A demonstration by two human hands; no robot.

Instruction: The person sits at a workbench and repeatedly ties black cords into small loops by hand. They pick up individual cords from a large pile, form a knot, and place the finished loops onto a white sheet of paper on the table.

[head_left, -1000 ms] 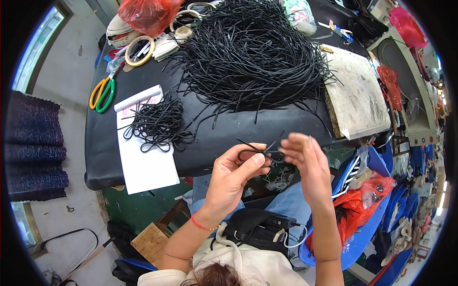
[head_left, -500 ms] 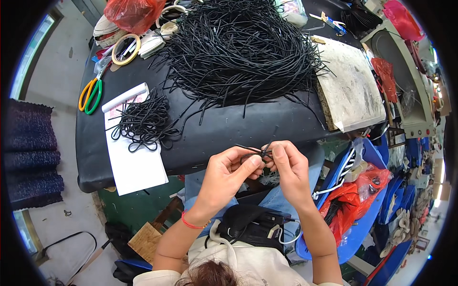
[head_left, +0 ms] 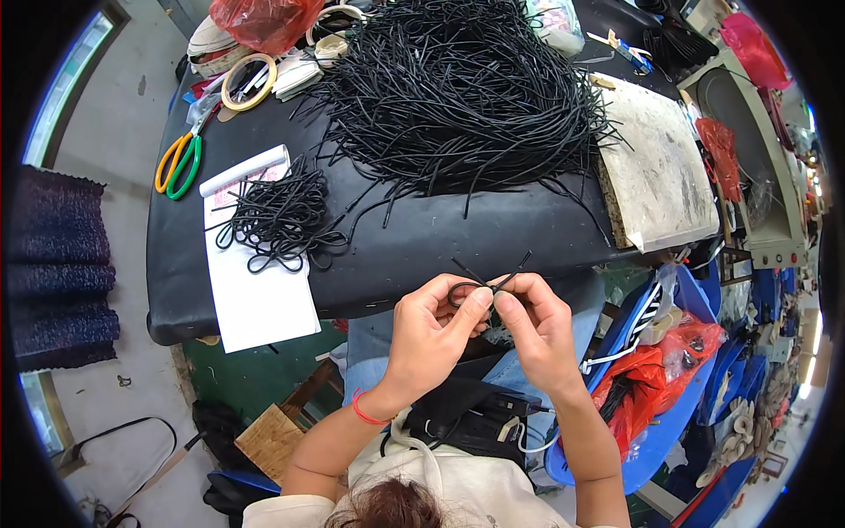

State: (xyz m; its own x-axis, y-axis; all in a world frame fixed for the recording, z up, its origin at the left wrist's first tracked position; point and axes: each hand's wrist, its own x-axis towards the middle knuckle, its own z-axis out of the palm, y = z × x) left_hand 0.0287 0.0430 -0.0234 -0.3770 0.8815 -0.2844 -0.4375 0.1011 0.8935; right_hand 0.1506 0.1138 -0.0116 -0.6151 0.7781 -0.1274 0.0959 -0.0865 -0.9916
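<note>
Two bare hands work together in front of the near edge of the black, padded tabletop (head_left: 422, 233). The left hand (head_left: 440, 330) is closed to a pinch, thumb against curled fingers, on a thin, round, black cord (head_left: 489, 286) bent into a loop. The right hand (head_left: 537, 330) pinches the same cord between thumb and forefinger, just beside the left thumb. Two cord ends project upward and apart, in a V.

Surrounding items:
- Left part of tabletop: a white paper pad (head_left: 264, 312) overhangs the near edge. A small tangle of looped black cords (head_left: 277, 211) lies on it.
- Left edge: scissors with one orange and one green handle (head_left: 182, 167); behind them, a tan ring-shaped tape roll (head_left: 242, 106) and a translucent red plastic bag (head_left: 264, 22).
- Middle to far edge: a large heap of loose black cords (head_left: 466, 106), with stray ends trailing toward the near edge.
- Near right corner: a stained, whitish, rectangular slab (head_left: 660, 163) occupies the surface.
- Beside the right forearm, below the slab: a blue plastic tub (head_left: 651, 458) containing bright red plastic bags (head_left: 647, 378) limits the space on that side.
</note>
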